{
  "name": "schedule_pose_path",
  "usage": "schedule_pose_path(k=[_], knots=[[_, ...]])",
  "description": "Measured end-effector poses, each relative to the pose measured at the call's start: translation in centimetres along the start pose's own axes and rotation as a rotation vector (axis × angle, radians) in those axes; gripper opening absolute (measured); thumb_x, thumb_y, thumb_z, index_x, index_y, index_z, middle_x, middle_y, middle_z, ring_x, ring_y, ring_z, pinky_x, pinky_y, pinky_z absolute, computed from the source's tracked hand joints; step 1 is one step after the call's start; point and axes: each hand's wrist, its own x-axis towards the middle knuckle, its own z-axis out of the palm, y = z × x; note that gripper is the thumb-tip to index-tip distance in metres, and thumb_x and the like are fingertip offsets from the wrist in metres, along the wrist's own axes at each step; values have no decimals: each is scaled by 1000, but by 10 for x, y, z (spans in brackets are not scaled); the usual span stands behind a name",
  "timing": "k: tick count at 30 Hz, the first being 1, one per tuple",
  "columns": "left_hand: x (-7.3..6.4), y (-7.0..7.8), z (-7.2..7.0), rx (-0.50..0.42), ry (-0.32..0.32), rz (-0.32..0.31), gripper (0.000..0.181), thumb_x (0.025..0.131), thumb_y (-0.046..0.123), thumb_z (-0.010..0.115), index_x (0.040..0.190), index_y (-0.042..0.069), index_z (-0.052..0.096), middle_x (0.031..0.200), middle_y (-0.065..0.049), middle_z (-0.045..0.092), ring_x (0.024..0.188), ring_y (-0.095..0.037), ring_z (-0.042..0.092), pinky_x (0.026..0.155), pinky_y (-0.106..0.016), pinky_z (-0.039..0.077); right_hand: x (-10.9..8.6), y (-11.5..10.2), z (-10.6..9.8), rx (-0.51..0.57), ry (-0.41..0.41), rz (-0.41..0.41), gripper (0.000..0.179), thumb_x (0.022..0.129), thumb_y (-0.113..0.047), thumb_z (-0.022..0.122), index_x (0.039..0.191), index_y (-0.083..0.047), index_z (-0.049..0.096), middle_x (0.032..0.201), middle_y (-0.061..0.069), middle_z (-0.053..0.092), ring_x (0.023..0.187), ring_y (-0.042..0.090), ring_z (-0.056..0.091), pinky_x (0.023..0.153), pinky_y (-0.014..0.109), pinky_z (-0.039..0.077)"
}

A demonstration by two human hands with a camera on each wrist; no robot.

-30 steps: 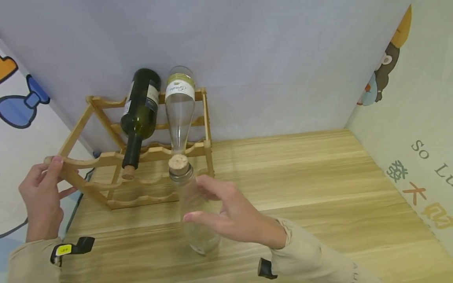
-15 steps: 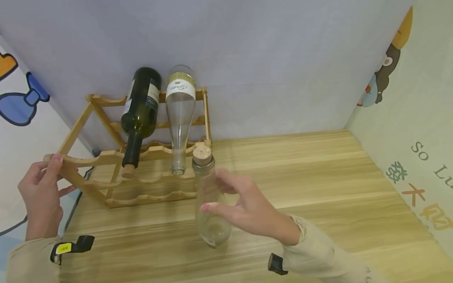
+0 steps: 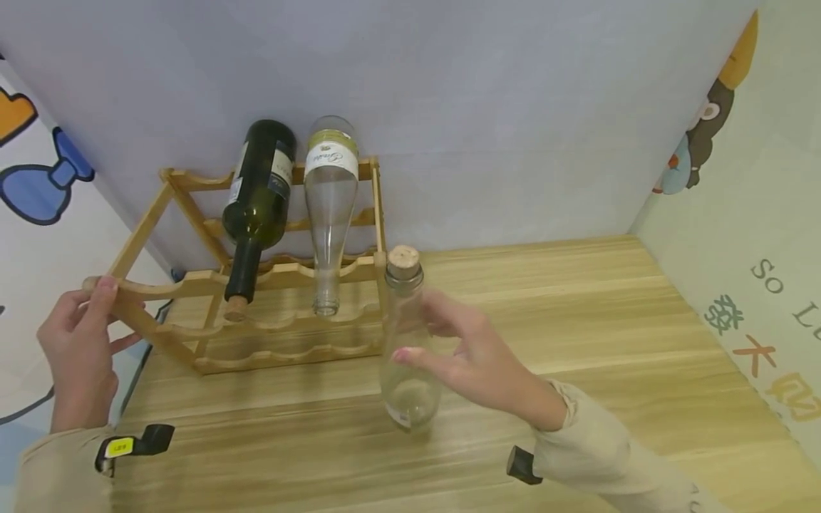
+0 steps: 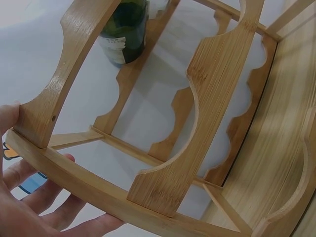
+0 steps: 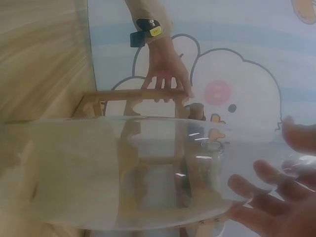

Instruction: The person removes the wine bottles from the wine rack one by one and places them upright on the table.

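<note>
My left hand [image 3: 80, 349] grips the upper front left corner of a wooden wine rack [image 3: 199, 285]; in the left wrist view its thumb lies on top and its fingers pass under the curved side rail [image 4: 94, 185]. In front of the rack's right end, my right hand [image 3: 481, 356] holds a clear glass bottle [image 3: 410, 402] round its body. A cork [image 3: 404, 258] plugs its neck, and the bottle stands nearly upright. Through its glass the right wrist view shows the rack. A dark green wine bottle [image 3: 259, 189] and a clear labelled bottle [image 3: 330, 196] lie on the rack's top tier, necks forward.
The rack stands on a wood-grain table [image 3: 532, 313] against a grey back wall [image 3: 500, 128]. Printed side panels rise at left and right; the right panel [image 3: 770, 214] carries a cartoon bird and lettering. Scalloped rails form the rack's lower tiers.
My right hand has carried the corked bottle rightward and slightly away from me, uncovering the mouth of the clear bottle on the rack. My left hand keeps its hold on the corner.
</note>
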Motion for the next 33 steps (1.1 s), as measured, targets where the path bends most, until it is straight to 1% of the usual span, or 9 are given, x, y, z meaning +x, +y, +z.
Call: schedule_pose_path(k=[3, 8, 11, 14, 18, 21, 29, 33], knots=[[-1, 1, 0, 7, -1, 2, 28, 85, 35, 70, 98, 11, 64, 86, 3, 66, 81, -10, 61, 45, -18, 51, 1, 3, -4, -10, 15, -9, 37, 80, -6, 74, 113, -7, 58, 103, 6, 68, 94, 17, 64, 76, 36, 56], [-1, 2, 2, 18, 2, 0, 28, 85, 35, 70, 98, 11, 64, 89, 3, 65, 83, -10, 60, 46, -17, 51, 4, 10, -11, 9, 40, -38, 31, 80, -2, 73, 107, -4, 59, 101, 9, 67, 90, 22, 65, 73, 36, 57], [-1, 2, 3, 27, 2, 3, 28, 85, 36, 69, 99, 12, 64, 90, 3, 64, 84, -10, 59, 46, -16, 51, 5, 14, -15, 20, 46, -42, 28, 80, 0, 71, 106, -3, 60, 102, 10, 66, 91, 23, 64, 73, 36, 57], [-1, 2, 3, 29, -2, 4, 28, 86, 36, 69, 100, 12, 64, 90, 3, 65, 84, -10, 59, 47, -16, 51, 7, 17, -19, 18, 57, -33, 27, 80, 2, 71, 104, -2, 60, 104, 10, 65, 92, 22, 64, 74, 36, 57], [-1, 3, 2, 27, 4, -4, 28, 85, 35, 69, 100, 12, 64, 89, 3, 65, 83, -10, 59, 46, -17, 51, 10, 22, -25, 10, 79, 2, 29, 79, 3, 72, 105, -2, 59, 105, 9, 66, 92, 21, 65, 75, 33, 57], [0, 3, 1, 50, 7, 2, 27, 86, 36, 68, 100, 13, 64, 89, 4, 65, 83, -9, 59, 46, -16, 50, 13, 25, -28, 7, 89, 30, 31, 80, 3, 71, 107, -3, 57, 105, 10, 66, 93, 21, 65, 74, 32, 57], [0, 1, 1, 42, 12, 6, 27, 86, 36, 69, 98, 12, 64, 90, 4, 64, 84, -10, 58, 47, -16, 51, 21, 37, -38, -37, 97, 54, 33, 81, 0, 71, 111, -3, 57, 105, 13, 67, 91, 23, 67, 73, 32, 57], [0, 0, 1, 51, 12, 8, 27, 86, 36, 69, 99, 13, 64, 91, 4, 64, 85, -10, 58, 47, -16, 50, 27, 43, -43, -35, 110, 81, 34, 81, 0, 72, 112, -3, 57, 105, 12, 67, 92, 24, 66, 75, 33, 57]])
